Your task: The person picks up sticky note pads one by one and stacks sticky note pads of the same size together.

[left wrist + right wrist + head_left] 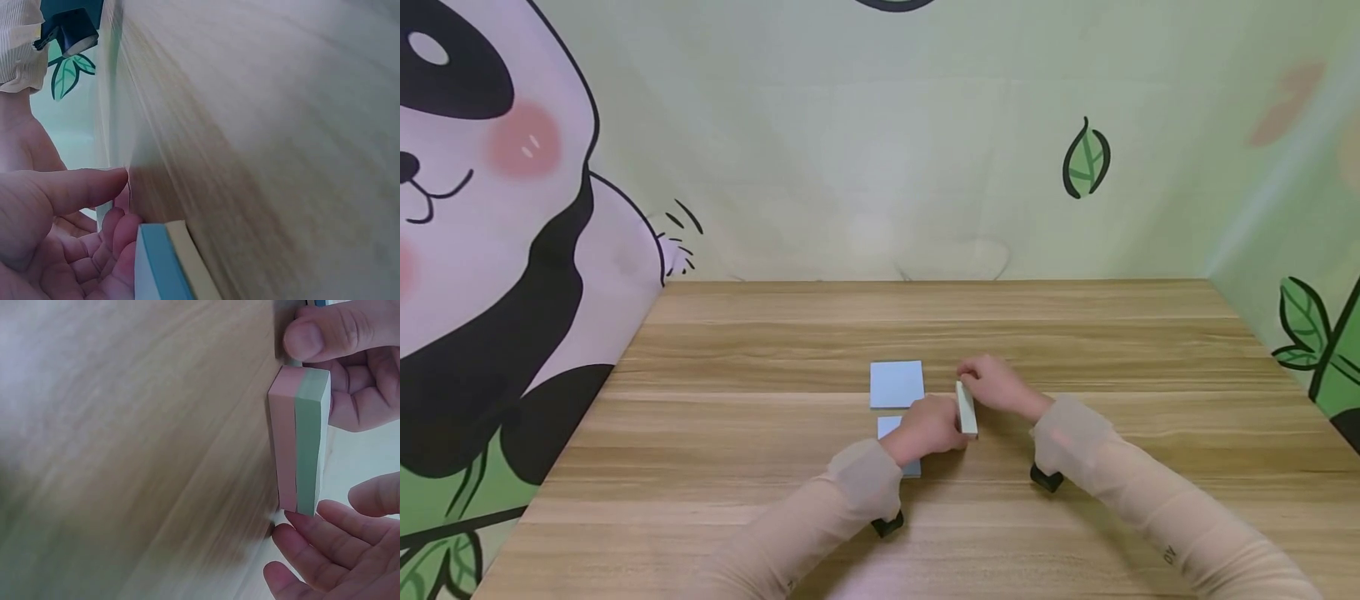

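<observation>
A narrow two-layer block [306, 444], pale green over pink, sits between my hands in the right wrist view. In the head view its pale top [967, 410] shows. My left hand [931, 423] pinches its near end, with the thumb [87, 187] at that end and the other fingers curled beside it. My right hand [997, 385] is at the far end. Its fingertips [294, 522] touch that end, while the thumb stays apart. A blue block [898, 467] is partly hidden under my left hand; the left wrist view shows a blue layer [164, 262] over yellow.
A second blue block [897, 385] lies just behind the first on the wood-grain table [737, 450]. Printed walls with a panda [550, 250] and leaves close off the back and sides. Black wrist cameras [1047, 477] hang under both sleeves.
</observation>
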`<act>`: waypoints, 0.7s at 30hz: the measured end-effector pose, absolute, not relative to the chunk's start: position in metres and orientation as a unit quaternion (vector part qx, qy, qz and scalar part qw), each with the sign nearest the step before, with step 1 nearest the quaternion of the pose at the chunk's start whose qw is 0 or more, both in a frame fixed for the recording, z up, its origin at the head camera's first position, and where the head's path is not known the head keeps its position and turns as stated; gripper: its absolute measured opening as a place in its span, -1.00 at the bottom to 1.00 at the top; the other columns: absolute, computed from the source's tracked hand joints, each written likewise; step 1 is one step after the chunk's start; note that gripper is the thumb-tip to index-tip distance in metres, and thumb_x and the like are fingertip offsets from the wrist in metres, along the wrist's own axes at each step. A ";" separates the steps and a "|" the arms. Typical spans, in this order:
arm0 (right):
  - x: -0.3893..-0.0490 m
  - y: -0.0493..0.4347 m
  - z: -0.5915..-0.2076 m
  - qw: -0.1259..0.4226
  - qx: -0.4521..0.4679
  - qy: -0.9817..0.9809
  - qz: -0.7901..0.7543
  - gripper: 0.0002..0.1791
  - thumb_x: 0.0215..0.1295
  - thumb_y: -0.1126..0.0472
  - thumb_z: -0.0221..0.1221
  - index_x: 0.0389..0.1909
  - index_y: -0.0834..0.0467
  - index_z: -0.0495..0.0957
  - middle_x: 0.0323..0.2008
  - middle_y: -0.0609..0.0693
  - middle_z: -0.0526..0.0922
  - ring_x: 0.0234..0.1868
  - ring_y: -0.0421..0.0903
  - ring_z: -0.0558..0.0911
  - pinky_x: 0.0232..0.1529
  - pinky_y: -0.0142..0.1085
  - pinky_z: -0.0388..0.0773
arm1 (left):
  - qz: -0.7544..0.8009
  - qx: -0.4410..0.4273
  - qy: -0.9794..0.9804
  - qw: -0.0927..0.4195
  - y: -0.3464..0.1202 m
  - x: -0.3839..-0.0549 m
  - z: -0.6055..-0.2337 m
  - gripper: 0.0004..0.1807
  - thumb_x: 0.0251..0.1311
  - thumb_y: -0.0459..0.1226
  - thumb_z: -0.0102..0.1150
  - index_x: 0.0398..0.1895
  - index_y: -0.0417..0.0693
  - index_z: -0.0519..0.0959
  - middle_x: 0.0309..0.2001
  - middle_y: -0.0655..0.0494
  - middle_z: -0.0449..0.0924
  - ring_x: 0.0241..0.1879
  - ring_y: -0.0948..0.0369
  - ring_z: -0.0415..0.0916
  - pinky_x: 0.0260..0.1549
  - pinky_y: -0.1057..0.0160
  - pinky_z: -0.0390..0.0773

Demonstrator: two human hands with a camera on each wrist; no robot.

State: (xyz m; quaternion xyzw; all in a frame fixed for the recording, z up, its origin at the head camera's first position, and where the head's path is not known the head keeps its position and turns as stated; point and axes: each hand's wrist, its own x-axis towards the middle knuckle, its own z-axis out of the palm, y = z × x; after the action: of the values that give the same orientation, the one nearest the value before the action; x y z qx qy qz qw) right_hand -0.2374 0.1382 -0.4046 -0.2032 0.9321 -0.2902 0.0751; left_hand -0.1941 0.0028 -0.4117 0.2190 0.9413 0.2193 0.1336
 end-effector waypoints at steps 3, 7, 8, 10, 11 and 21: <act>-0.237 0.140 -0.404 0.077 -0.201 0.932 -0.290 -0.69 0.21 0.34 -0.10 -0.12 0.43 0.47 -0.17 0.27 0.56 -0.36 -0.07 0.49 -0.27 -0.24 0.46 | 0.226 0.220 0.940 0.133 0.002 -0.193 -0.412 -0.75 -0.07 -0.15 0.25 -0.73 -0.01 0.43 -0.76 0.26 0.33 -0.71 0.31 0.23 -0.71 0.45 0.21; -0.236 0.142 -0.404 0.085 -0.189 0.931 -0.301 -0.67 0.22 0.33 -0.11 -0.08 0.42 0.45 -0.20 0.25 0.56 -0.48 -0.15 0.45 -0.42 -0.35 0.42 | 0.229 0.221 0.940 0.128 0.001 -0.190 -0.410 -0.78 -0.10 -0.17 0.26 -0.70 -0.02 0.46 -0.76 0.26 0.34 -0.70 0.31 0.22 -0.71 0.44 0.22; -0.236 0.143 -0.404 0.088 -0.185 0.930 -0.306 -0.67 0.23 0.33 -0.12 -0.07 0.42 0.44 -0.21 0.24 0.56 -0.52 -0.16 0.44 -0.46 -0.36 0.40 | 0.228 0.218 0.940 0.128 0.000 -0.190 -0.410 -0.79 -0.10 -0.17 0.26 -0.70 -0.02 0.47 -0.76 0.27 0.34 -0.70 0.31 0.21 -0.71 0.44 0.22; -0.234 0.144 -0.403 0.088 -0.180 0.929 -0.311 -0.67 0.24 0.32 -0.12 -0.06 0.41 0.44 -0.21 0.23 0.57 -0.56 -0.19 0.42 -0.51 -0.39 0.38 | 0.224 0.217 0.942 0.126 -0.001 -0.189 -0.408 -0.76 -0.10 -0.16 0.26 -0.75 -0.03 0.48 -0.78 0.28 0.31 -0.72 0.32 0.19 -0.71 0.44 0.21; -0.234 0.145 -0.402 0.089 -0.178 0.929 -0.313 -0.67 0.24 0.32 -0.13 -0.06 0.40 0.44 -0.22 0.23 0.57 -0.58 -0.20 0.41 -0.53 -0.39 0.38 | 0.222 0.216 0.943 0.126 -0.002 -0.188 -0.407 -0.74 -0.11 -0.16 0.27 -0.78 -0.03 0.47 -0.79 0.29 0.29 -0.72 0.33 0.17 -0.72 0.45 0.20; -0.227 0.157 -0.401 0.066 -0.190 0.923 -0.329 -0.68 0.24 0.27 -0.10 -0.09 0.35 0.47 -0.17 0.23 0.58 -0.46 -0.15 0.49 -0.40 -0.32 0.44 | 0.246 0.252 0.924 0.146 -0.014 -0.186 -0.407 -0.77 -0.09 -0.23 0.25 -0.71 0.00 0.40 -0.74 0.30 0.27 -0.70 0.37 0.18 -0.68 0.47 0.20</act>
State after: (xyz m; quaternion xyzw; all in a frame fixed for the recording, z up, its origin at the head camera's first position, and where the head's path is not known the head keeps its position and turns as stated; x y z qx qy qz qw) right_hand -0.2274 0.1569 -0.4006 -0.1902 0.9225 -0.3292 0.0662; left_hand -0.1857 -0.0144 -0.4067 0.2524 0.9243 0.2460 0.1461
